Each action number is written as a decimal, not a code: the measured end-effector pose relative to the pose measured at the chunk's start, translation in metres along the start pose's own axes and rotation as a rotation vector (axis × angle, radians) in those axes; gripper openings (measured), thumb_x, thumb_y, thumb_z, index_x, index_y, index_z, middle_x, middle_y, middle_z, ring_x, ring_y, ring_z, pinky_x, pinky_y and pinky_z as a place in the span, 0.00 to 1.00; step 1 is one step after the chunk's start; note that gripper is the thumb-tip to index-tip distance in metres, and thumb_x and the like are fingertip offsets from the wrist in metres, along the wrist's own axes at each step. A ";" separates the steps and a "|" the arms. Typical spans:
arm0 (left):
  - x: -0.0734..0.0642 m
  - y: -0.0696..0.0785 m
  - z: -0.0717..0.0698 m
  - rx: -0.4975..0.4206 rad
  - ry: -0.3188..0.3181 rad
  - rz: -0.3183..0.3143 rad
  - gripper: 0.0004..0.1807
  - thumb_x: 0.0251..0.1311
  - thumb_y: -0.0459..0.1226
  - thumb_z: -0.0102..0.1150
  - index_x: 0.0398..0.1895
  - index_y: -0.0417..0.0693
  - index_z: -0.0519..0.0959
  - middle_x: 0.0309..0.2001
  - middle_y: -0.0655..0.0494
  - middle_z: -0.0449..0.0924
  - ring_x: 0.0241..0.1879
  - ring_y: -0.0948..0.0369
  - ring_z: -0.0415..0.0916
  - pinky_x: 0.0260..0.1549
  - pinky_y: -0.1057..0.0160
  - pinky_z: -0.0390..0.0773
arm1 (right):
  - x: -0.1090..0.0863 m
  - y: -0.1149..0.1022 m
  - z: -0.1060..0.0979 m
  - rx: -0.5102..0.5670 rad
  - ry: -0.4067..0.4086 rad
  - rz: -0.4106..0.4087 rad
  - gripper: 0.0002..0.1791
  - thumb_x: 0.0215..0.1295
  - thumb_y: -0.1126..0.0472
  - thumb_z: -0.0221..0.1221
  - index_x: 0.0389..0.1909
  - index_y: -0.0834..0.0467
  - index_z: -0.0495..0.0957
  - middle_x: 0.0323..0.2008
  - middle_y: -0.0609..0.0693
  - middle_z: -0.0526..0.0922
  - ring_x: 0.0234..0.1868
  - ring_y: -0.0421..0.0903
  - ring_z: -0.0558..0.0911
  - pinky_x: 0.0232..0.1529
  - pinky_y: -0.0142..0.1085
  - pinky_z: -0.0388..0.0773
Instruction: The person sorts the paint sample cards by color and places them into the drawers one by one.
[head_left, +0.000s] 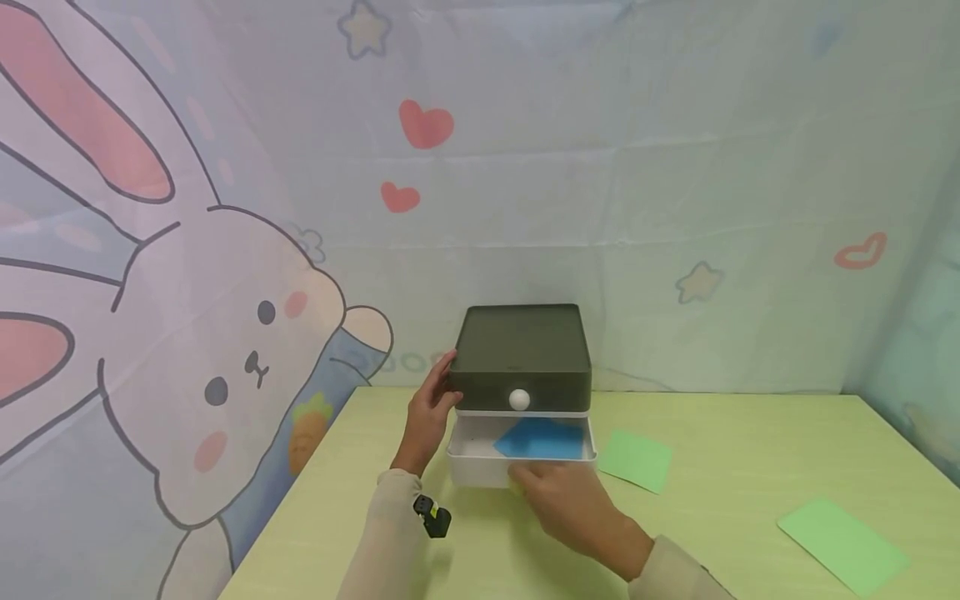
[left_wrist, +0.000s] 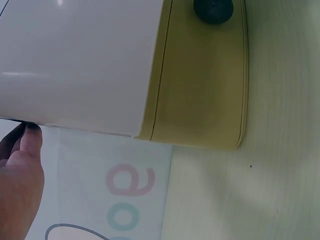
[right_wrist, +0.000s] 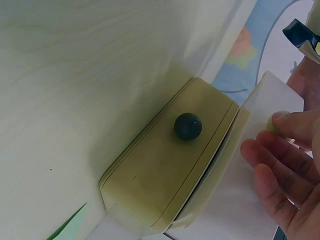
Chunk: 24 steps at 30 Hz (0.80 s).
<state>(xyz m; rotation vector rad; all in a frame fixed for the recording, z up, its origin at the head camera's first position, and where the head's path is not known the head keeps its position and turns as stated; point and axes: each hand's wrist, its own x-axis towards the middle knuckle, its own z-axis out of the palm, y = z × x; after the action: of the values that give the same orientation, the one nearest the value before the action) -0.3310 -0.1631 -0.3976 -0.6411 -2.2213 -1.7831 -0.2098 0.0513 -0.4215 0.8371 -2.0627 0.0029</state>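
A pale, cartoon-printed backdrop (head_left: 637, 183) hung behind the drawer unit (head_left: 521, 337), and the yellow-green table (head_left: 735, 425) spread beneath it. Under the unit's dark top section, its white drawer (head_left: 480, 473) stood pulled out at the front, with a yellow drawer (right_wrist: 165, 165) below that. The left hand (head_left: 429, 417) lay against the unit's left side, its fingers fairly straight and its thumb by the front corner. The right hand (head_left: 570, 504) was in front of the unit. One green sheet (head_left: 637, 461) lay just right of the unit; another green sheet (head_left: 843, 546) was well apart to its right. A blue sheet (head_left: 540, 439) lay inside the unit's open drawer. Smallest were the unit's front knobs: a white knob (head_left: 519, 400) on top, a dark knob (right_wrist: 188, 126) lowest, and between them a yellow knob (right_wrist: 271, 125), pinched by the right thumb and fingers.
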 end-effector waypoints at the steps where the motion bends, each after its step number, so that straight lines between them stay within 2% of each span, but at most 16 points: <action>1: 0.000 0.000 0.000 -0.001 -0.001 -0.004 0.32 0.72 0.33 0.50 0.76 0.69 0.62 0.74 0.49 0.67 0.73 0.50 0.67 0.71 0.44 0.68 | 0.000 0.001 0.001 0.001 0.007 0.003 0.14 0.47 0.66 0.69 0.30 0.50 0.74 0.22 0.40 0.77 0.20 0.38 0.69 0.18 0.32 0.63; 5: -0.001 0.000 0.000 -0.010 -0.001 -0.017 0.32 0.72 0.34 0.51 0.75 0.72 0.63 0.73 0.51 0.68 0.73 0.51 0.67 0.72 0.44 0.67 | 0.001 0.003 0.006 0.002 0.037 0.013 0.12 0.49 0.66 0.66 0.28 0.50 0.73 0.20 0.40 0.76 0.19 0.39 0.68 0.16 0.31 0.60; 11: -0.001 0.000 0.001 -0.020 -0.005 -0.008 0.32 0.72 0.34 0.51 0.75 0.71 0.63 0.72 0.49 0.69 0.72 0.51 0.68 0.70 0.44 0.70 | 0.002 0.009 0.014 -0.007 0.038 0.042 0.10 0.52 0.66 0.65 0.27 0.50 0.74 0.19 0.41 0.73 0.20 0.38 0.65 0.17 0.32 0.60; 19: 0.000 -0.003 0.001 -0.030 -0.013 -0.014 0.33 0.73 0.33 0.50 0.75 0.73 0.62 0.71 0.49 0.70 0.70 0.51 0.70 0.68 0.44 0.72 | 0.002 0.016 0.018 -0.066 0.012 0.069 0.12 0.53 0.64 0.67 0.30 0.47 0.73 0.14 0.41 0.67 0.17 0.37 0.59 0.14 0.28 0.49; 24: 0.000 -0.002 0.001 -0.024 -0.003 -0.022 0.33 0.73 0.34 0.50 0.75 0.74 0.63 0.72 0.50 0.70 0.71 0.52 0.70 0.70 0.45 0.70 | 0.002 0.018 0.023 -0.075 -0.032 0.117 0.14 0.52 0.61 0.71 0.33 0.45 0.76 0.14 0.42 0.70 0.16 0.38 0.62 0.12 0.30 0.54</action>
<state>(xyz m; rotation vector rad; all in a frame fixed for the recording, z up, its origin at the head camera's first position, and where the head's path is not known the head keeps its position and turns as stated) -0.3315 -0.1630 -0.3999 -0.6277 -2.2208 -1.8227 -0.2372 0.0572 -0.4288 0.6734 -2.1254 -0.0235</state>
